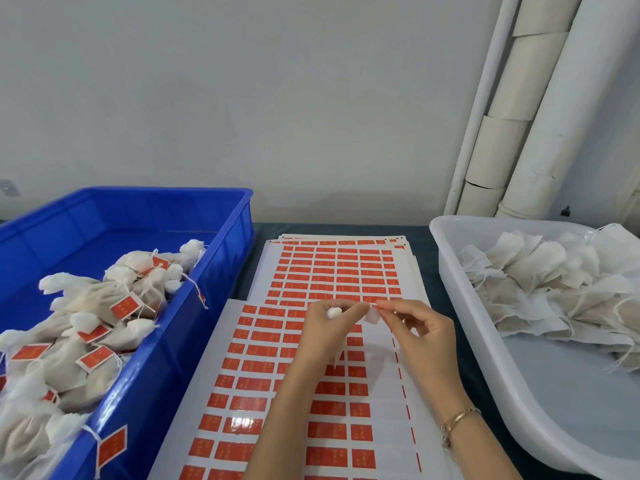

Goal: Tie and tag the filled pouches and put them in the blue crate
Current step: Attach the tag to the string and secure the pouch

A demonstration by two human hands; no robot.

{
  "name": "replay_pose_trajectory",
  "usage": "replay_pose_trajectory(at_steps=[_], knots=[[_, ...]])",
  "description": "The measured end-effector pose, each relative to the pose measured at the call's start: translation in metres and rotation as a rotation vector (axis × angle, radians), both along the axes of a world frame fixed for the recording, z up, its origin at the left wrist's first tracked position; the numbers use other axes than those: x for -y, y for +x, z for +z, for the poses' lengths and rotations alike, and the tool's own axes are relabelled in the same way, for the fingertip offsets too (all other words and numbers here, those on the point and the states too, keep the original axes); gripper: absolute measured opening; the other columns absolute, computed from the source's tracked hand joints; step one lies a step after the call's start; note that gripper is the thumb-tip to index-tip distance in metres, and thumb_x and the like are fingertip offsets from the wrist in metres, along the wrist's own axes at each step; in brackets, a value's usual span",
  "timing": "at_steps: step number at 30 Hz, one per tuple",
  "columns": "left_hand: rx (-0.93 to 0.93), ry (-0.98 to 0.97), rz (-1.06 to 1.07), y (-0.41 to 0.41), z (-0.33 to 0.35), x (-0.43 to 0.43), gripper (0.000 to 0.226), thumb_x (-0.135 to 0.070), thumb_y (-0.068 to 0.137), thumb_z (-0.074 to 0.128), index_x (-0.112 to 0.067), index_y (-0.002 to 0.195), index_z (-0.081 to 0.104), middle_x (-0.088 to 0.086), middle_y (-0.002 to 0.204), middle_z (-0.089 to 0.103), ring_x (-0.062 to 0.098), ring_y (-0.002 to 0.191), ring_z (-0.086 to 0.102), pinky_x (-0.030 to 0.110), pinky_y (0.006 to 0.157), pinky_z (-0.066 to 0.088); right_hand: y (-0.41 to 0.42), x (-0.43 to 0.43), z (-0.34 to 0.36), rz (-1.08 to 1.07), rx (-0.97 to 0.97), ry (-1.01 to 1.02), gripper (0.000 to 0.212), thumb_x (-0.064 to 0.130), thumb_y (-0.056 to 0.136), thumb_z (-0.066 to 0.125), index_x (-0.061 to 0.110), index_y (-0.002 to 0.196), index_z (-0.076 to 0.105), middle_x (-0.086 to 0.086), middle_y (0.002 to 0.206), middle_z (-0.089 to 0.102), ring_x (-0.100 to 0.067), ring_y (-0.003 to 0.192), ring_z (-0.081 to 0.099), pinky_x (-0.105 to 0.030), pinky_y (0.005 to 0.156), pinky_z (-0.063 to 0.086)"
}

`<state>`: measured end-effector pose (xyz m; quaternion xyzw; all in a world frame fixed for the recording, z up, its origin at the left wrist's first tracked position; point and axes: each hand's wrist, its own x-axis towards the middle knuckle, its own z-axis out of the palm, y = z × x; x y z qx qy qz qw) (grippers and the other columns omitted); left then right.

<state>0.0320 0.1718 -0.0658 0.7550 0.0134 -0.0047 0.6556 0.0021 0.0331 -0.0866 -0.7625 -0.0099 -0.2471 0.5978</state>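
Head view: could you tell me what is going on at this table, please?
A person's left hand grips a small white cloth pouch while the right hand pinches a white tab over the red label sheets. Tagged pouches lie in the blue plastic crate; untagged pouches wait in the white tub.

Crate [221, 258]: solid blue. Tied pouches [100, 299] in it: off-white to beige, each with a red-orange tag [124, 306] edged white. Sheets [225, 323]: glossy white, carrying a regular grid of red-orange labels [258, 367] with faint yellow print; a red dashed line [401, 375] runs down the right margin. Tub [554, 393]: translucent white. Loose pouches [540, 271] in it: cream-beige. Surface [429, 258]: dark blue-grey. Bracelet [459, 417]: gold. Pipes [540, 133]: white and cream. Wall [277, 98]: pale grey.
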Motion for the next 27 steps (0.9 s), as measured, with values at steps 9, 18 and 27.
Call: replay_pose_trajectory(at_steps=[9,18,27], knots=[[-0.081,-0.094,-0.005,0.0,0.003,-0.003,0.013,-0.035,0.084,0.07,-0.024,0.078,0.071,-0.004,0.069,0.061,0.01,0.065,0.053,0.014,0.054,0.042,-0.002,-0.005,0.002,-0.003,0.035,-0.109,0.023,0.039,0.07,0.069,0.037,0.093,0.071,0.024,0.101,0.065,0.005,0.099,0.058,-0.006,0.074,0.049],[-0.139,-0.161,-0.051,0.002,0.003,-0.007,0.02,-0.033,0.085,0.071,-0.024,0.067,0.066,-0.007,0.051,0.054,0.008,0.052,0.046,0.01,0.046,0.04,-0.004,-0.006,0.004,0.017,0.028,-0.12,0.021,0.038,0.071,0.068,0.038,0.092,0.071,0.024,0.099,0.065,0.006,0.099,0.057,-0.006,0.076,0.049],[-0.083,-0.055,0.017,0.002,0.001,-0.006,0.014,-0.041,0.085,0.068,-0.029,0.079,0.07,-0.007,0.07,0.062,0.009,0.066,0.054,0.014,0.054,0.041,-0.007,-0.011,0.005,0.048,-0.062,-0.189,0.026,0.032,0.076,0.074,0.049,0.092,0.063,0.029,0.101,0.059,0.003,0.088,0.058,-0.004,0.069,0.048]])
